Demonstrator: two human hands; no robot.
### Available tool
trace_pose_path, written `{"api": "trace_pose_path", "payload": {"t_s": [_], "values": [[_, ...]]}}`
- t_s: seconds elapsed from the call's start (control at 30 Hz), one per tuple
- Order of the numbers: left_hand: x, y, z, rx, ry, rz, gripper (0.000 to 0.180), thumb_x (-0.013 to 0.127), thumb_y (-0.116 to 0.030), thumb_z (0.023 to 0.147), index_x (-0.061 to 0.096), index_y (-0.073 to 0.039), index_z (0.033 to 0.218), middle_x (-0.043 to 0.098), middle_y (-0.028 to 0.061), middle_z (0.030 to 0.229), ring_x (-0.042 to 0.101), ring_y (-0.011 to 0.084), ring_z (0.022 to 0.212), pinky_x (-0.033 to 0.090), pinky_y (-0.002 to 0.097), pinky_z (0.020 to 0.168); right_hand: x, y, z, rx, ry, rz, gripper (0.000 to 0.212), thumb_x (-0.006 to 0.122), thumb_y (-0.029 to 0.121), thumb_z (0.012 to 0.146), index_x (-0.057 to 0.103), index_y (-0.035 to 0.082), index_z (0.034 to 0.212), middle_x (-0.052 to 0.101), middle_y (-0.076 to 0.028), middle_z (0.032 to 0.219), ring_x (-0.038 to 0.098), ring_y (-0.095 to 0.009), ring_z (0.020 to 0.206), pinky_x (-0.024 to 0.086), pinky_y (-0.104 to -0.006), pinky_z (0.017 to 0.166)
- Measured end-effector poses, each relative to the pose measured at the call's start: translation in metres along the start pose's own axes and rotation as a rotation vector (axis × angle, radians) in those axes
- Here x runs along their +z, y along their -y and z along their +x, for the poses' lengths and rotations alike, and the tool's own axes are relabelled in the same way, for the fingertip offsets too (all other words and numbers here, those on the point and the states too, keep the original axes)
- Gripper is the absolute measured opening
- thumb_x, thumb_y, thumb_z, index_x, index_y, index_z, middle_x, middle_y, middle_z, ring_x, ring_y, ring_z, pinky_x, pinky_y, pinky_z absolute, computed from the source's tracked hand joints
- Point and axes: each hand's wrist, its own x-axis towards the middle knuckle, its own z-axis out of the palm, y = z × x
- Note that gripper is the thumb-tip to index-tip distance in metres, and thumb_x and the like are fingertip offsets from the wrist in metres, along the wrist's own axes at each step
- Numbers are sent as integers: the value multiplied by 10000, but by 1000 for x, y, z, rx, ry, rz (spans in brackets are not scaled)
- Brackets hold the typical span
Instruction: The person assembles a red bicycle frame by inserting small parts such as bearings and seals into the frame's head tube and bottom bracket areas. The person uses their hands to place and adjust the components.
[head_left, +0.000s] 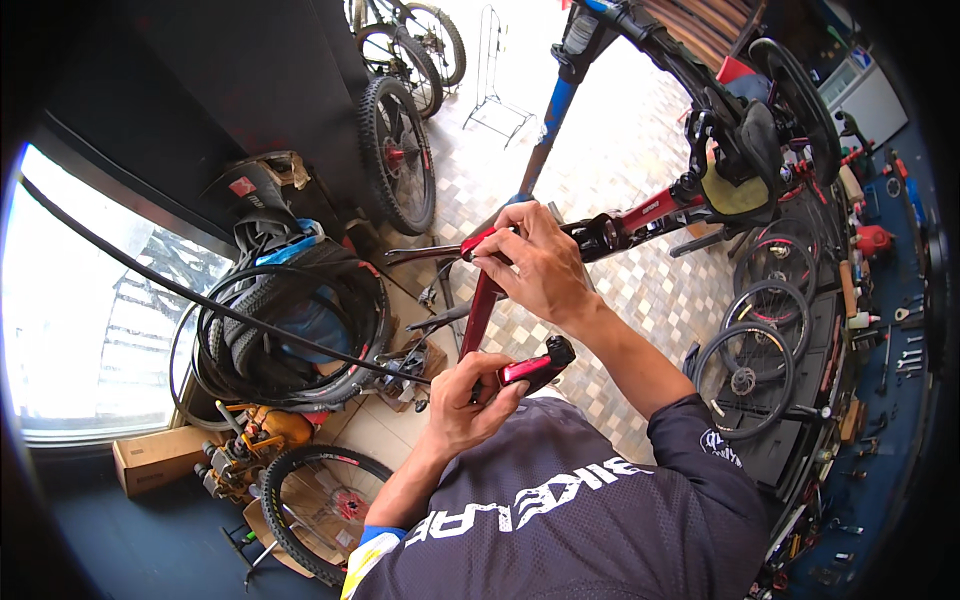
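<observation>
My left hand [468, 405] is closed round a short, glossy red-and-black bicycle part [530, 370] with a black, clamp-like end, held just in front of my chest. A long black hose [250, 318] runs from the upper left to this hand; its end is hidden by the fingers. Farther forward, my right hand [540, 262] is bent with the fingertips pinched on a red piece of the bicycle frame [478, 318]. Slender dark-red tips [420, 253] stick out to the left of these fingers. The frame continues right to a black assembly [615, 235].
A blue-and-brown tube [556, 120] rises beyond my right hand. Tyres [290, 330] are piled at left, near a wheel [398, 155] and a cardboard box [165, 458]. More wheels [755, 370] stand at right beside a tool wall [900, 290]. Another wheel [325, 510] lies lower left.
</observation>
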Motion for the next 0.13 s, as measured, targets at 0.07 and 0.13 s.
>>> {"api": "trace_pose_path", "payload": {"t_s": [0.07,0.13], "values": [[0,0,-1,9,-7,10,282,808,-134,843,683,2,1056,444,-44,570,375,54,501,310,242,500,-1,3,0,47,21,-4,161,839,184,785,714,128,871,561,-36,1022,618,-227,935,545,-350,750],[-1,0,-2,13,-15,15,287,810,-138,843,683,2,1058,443,-45,570,374,56,499,310,244,500,0,3,0,81,36,30,164,837,193,790,715,126,877,567,-43,1047,615,-242,952,549,-355,766]]}}
